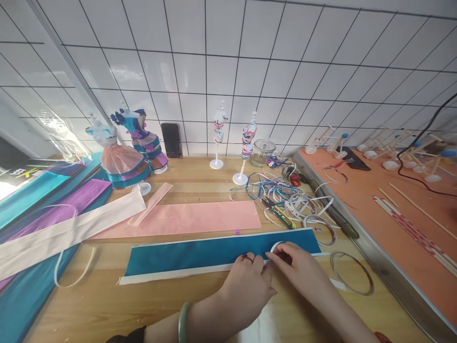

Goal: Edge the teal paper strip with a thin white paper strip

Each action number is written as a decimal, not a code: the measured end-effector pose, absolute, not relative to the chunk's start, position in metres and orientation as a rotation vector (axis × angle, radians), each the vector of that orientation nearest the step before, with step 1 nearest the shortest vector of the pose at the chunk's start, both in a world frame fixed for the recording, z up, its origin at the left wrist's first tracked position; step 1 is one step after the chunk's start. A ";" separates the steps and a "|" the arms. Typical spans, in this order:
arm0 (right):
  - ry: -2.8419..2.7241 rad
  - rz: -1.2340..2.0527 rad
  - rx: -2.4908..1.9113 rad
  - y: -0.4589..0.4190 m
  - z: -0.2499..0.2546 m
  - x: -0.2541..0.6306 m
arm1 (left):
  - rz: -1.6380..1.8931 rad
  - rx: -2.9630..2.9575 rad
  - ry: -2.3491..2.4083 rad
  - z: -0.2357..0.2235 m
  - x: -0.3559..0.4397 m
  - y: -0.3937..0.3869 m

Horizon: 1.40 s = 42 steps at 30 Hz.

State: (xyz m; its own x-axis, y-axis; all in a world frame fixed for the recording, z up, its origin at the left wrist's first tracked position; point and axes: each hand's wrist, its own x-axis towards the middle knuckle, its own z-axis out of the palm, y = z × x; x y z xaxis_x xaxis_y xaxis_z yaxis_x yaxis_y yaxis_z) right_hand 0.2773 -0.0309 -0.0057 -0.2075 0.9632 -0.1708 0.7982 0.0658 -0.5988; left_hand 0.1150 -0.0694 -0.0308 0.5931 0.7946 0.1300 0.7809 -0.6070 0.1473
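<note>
A long teal strip (178, 257) of fabric or paper lies across the wooden table, with white tape (171, 277) along its long edges. My left hand (246, 290), with a green bangle on the wrist, presses curled fingers onto the strip's near edge; its fingertips are partly hidden. Just right of it, my right hand (303, 269) closes around a small white tape roll (276, 246) at the same edge. Most of that roll is behind my fingers. Beyond the teal strip lies a pink strip (200, 218).
Two tape rings (352, 274) and a green-black utility knife (280, 213) lie right, by tangled ribbons (293, 197). Small dress forms (249, 140) and a phone (172, 140) stand at the back. Coloured fabric (89, 195) covers the left; an orange table (392, 238) adjoins on the right.
</note>
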 end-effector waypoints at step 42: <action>-0.561 0.849 -1.630 -0.064 -0.008 0.437 | 0.273 2.488 1.282 -0.016 0.143 -0.028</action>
